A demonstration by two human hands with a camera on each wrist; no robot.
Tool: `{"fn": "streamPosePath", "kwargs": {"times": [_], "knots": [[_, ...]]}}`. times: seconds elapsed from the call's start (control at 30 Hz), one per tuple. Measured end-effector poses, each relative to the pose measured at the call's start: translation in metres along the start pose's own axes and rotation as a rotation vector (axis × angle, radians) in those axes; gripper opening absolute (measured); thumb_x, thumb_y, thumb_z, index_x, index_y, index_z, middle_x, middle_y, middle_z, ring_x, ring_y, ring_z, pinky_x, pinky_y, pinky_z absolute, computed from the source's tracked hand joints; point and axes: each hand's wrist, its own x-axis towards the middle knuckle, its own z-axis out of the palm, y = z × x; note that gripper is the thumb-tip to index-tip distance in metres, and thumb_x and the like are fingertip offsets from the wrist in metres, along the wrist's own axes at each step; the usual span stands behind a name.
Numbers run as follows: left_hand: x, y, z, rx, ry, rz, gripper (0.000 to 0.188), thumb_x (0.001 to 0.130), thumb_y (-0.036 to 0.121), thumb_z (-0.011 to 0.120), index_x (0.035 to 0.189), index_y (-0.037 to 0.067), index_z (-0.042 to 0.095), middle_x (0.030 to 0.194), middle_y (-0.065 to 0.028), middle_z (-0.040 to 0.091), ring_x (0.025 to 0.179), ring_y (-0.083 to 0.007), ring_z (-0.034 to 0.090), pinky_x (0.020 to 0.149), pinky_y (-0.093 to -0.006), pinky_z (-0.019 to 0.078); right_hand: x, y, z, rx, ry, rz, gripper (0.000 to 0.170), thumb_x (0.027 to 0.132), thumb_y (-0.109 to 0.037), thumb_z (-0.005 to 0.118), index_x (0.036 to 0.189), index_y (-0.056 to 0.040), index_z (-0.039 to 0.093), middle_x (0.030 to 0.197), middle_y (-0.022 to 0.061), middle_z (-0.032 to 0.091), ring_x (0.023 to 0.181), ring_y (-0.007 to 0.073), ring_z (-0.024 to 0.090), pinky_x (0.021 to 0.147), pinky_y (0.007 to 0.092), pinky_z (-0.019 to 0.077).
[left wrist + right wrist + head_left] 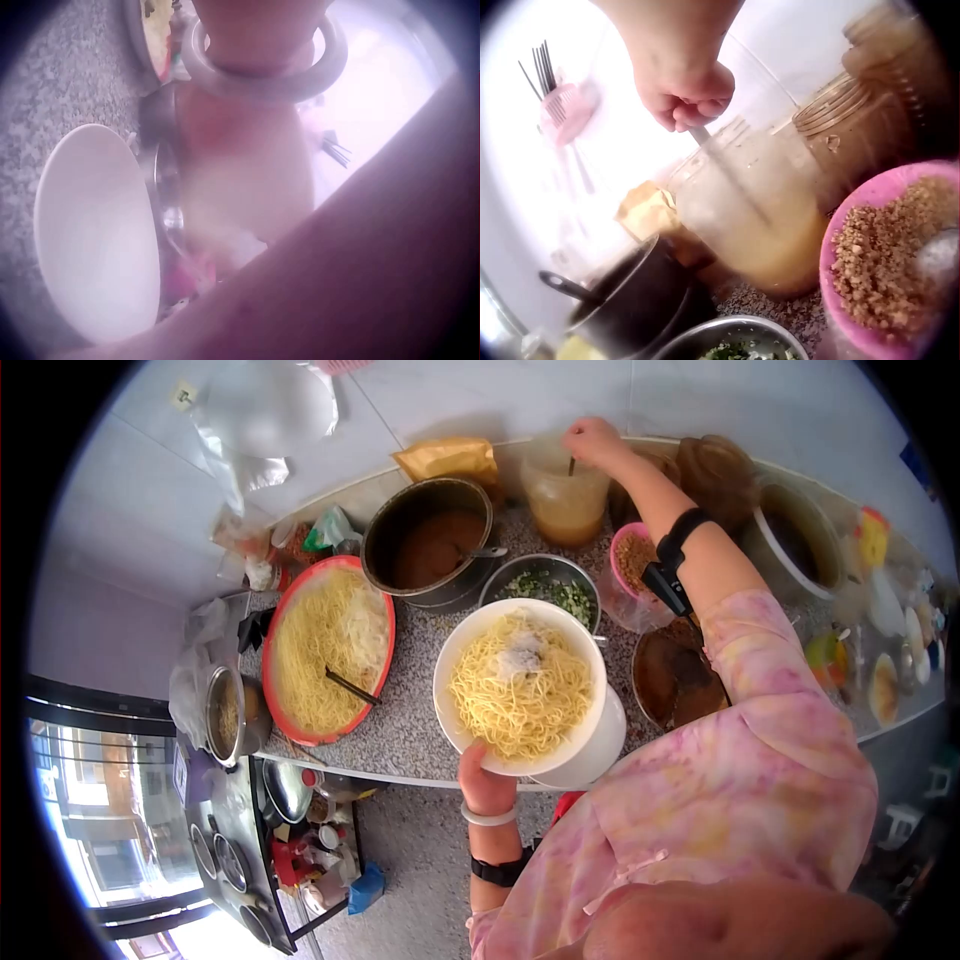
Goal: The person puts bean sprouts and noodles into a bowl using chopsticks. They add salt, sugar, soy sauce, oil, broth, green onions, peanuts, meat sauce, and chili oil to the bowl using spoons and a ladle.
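My left hand (487,785) holds a white bowl (445,705) by its near rim, thumb over the edge. Yellow noodles (520,710) fill the bowl, topped with a small whitish heap of seasoning (519,656). At the back, my right hand (595,442) grips the thin handle of a utensil (731,180) that slants down into a translucent tub (565,485) of cloudy yellowish liquid. The utensil's lower end is hidden in the liquid. In the right wrist view, curled fingers (697,109) wrap the handle's top, above the tub's rim.
Left of the bowl lies a red-rimmed tray (391,630) of noodles with tongs on it. A dark pot (375,565) of brown sauce, a steel bowl (488,596) of chopped greens and a pink bowl (829,262) of crumbs surround the tub. Another white bowl (600,745) stands under the held one.
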Motion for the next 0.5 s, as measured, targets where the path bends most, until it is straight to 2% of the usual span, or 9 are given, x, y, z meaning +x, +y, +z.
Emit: {"fn": "streamPosePath", "kwargs": {"times": [0.03, 0.1, 0.13, 0.2, 0.33, 0.4, 0.43, 0.5], "knots": [[0.004, 0.000, -0.001, 0.005, -0.001, -0.002, 0.057, 0.083, 0.023, 0.044, 0.133, -0.001, 0.028, 0.131, -0.0170, 0.040, 0.116, -0.0303, 0.045, 0.097, -0.0412, 0.0369, 0.008, 0.003, 0.008, 0.003, 0.003, 0.003, 0.020, 0.076, -0.022, 0.058, 0.080, -0.0020, 0.057, 0.056, 0.0058, 0.055, 0.043, 0.0140, 0.052, 0.040, 0.0279, 0.0405], [0.011, 0.004, 0.016, 0.039, -0.012, 0.072, 0.061, 0.089, 0.037, 0.043, 0.134, 0.000, 0.026, 0.132, -0.0166, 0.039, 0.117, -0.0296, 0.044, 0.097, -0.0405, 0.0367, 0.020, 0.004, 0.020, -0.221, -0.080, -0.029, 0.017, 0.077, -0.019, 0.052, 0.080, -0.0017, 0.056, 0.056, 0.0073, 0.057, 0.040, 0.0178, 0.052, 0.042, 0.0322, 0.0424], [0.016, 0.003, 0.019, 0.040, -0.010, 0.066, 0.061, 0.089, 0.037, 0.043, 0.134, 0.000, 0.026, 0.132, -0.0166, 0.039, 0.117, -0.0296, 0.044, 0.097, -0.0405, 0.0367, 0.022, 0.009, 0.020, -0.221, -0.080, -0.022, 0.017, 0.077, -0.019, 0.052, 0.080, -0.0017, 0.056, 0.056, 0.0073, 0.057, 0.040, 0.0178, 0.052, 0.042, 0.0322, 0.0424], [0.027, -0.001, 0.024, 0.082, -0.037, 0.111, 0.067, 0.089, 0.047, 0.040, 0.134, 0.000, 0.025, 0.133, -0.0165, 0.037, 0.118, -0.0292, 0.043, 0.097, -0.0400, 0.0366, 0.009, -0.006, 0.008, -0.319, -0.141, -0.235, 0.017, 0.079, -0.016, 0.049, 0.080, -0.0009, 0.055, 0.053, 0.0076, 0.056, 0.041, 0.0191, 0.053, 0.042, 0.0323, 0.0436], [0.044, -0.006, 0.034, 0.075, -0.018, 0.099, 0.068, 0.089, 0.049, 0.038, 0.134, 0.000, 0.025, 0.133, -0.0169, 0.037, 0.118, -0.0292, 0.042, 0.097, -0.0400, 0.0365, 0.009, -0.010, 0.001, -0.325, -0.281, -0.094, 0.018, 0.080, -0.016, 0.047, 0.082, 0.0000, 0.055, 0.054, 0.0085, 0.056, 0.040, 0.0177, 0.053, 0.043, 0.0319, 0.0443], [0.052, -0.010, 0.034, 0.103, -0.015, 0.096, 0.068, 0.089, 0.050, 0.036, 0.134, -0.001, 0.025, 0.133, -0.0175, 0.037, 0.118, -0.0296, 0.042, 0.097, -0.0400, 0.0363, 0.005, -0.006, -0.005, -0.253, -0.268, -0.119, 0.020, 0.073, -0.014, 0.047, 0.072, 0.0022, 0.058, 0.060, 0.0184, 0.061, 0.048, 0.0292, 0.060, 0.055, 0.0393, 0.0487], [0.056, -0.011, 0.034, 0.106, -0.012, 0.094, 0.068, 0.089, 0.050, 0.036, 0.134, -0.001, 0.025, 0.133, -0.0175, 0.037, 0.118, -0.0296, 0.042, 0.097, -0.0400, 0.0363, 0.002, -0.008, -0.011, -0.250, -0.270, -0.116, 0.020, 0.073, -0.014, 0.047, 0.072, 0.0022, 0.058, 0.060, 0.0184, 0.061, 0.048, 0.0292, 0.060, 0.055, 0.0393, 0.0487], [0.065, -0.012, 0.036, 0.114, -0.049, 0.079, 0.067, 0.090, 0.049, 0.034, 0.134, -0.001, 0.026, 0.133, -0.0176, 0.038, 0.117, -0.0295, 0.043, 0.097, -0.0397, 0.0360, -0.003, -0.010, -0.021, 0.045, -0.136, 0.053, 0.022, 0.081, -0.017, 0.047, 0.088, 0.0021, 0.054, 0.057, 0.0112, 0.057, 0.040, 0.0169, 0.053, 0.042, 0.0303, 0.0444]]}}
